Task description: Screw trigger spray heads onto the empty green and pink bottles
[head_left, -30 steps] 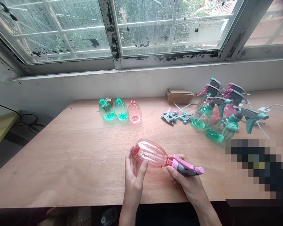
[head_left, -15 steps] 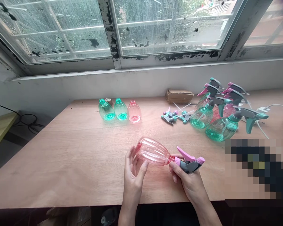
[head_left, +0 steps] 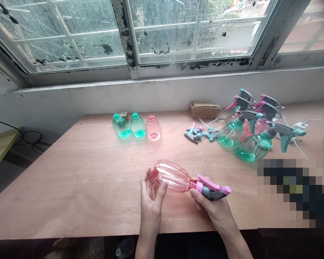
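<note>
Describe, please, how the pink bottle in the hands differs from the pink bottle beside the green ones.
The held bottle is tipped sideways; the standing bottle is upright. The held bottle has a spray head at its neck; the standing bottle has none. Both are see-through pink.

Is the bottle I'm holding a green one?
No, the bottle held between the left hand and the right hand is clear pink.

Glossy, clear plastic pink bottle (head_left: 171, 175)
</note>
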The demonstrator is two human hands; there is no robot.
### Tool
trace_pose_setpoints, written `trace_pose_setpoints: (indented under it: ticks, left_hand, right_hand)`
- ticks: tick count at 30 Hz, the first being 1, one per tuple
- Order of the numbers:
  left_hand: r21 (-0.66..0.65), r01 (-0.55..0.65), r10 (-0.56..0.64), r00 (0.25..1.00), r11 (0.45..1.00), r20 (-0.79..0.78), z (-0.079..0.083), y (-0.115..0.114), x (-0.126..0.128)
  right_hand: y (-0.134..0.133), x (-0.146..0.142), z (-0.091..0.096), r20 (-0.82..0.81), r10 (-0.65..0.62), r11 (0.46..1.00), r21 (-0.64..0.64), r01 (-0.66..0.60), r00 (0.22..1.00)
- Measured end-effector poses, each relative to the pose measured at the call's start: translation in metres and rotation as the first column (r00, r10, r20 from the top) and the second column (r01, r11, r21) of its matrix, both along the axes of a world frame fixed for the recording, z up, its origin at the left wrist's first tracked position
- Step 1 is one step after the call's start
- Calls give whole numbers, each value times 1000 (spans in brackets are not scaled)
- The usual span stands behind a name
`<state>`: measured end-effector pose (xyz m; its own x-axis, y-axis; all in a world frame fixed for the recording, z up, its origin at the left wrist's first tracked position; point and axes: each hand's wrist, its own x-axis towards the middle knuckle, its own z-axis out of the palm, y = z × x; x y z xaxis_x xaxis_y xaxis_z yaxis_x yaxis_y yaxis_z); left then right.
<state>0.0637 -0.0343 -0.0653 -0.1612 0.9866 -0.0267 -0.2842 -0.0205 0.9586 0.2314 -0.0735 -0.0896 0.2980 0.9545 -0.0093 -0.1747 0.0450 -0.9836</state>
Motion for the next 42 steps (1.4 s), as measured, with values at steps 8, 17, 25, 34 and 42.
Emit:
trace_pose_setpoints:
  ticks: [8, 17, 25, 34, 42]
  left_hand:
    - [31, 114, -113, 993, 993, -23, 0, -1, -2]
    - [41, 104, -102, 994, 994, -44, 4, -2, -1]
    - [52, 148, -146, 989, 988, -39, -1, -1, -2]
    - [86, 188, -178, 978, 978, -113, 9, -6, 0]
    - [37, 145, -142, 988, 989, -59, 6, -2, -1]
  right_hand:
    - [2, -3, -1, -114, -64, 998, 9, 65, 991]
    - [0, 2, -1, 5, 30, 999, 24, -30, 1000]
    - [2, -2, 2, -139, -63, 998, -14, 61, 988]
    - [1, -2, 3, -115, -47, 999, -9, 46, 992]
    - [0, -1, 3, -65, -22, 1000, -23, 21, 998]
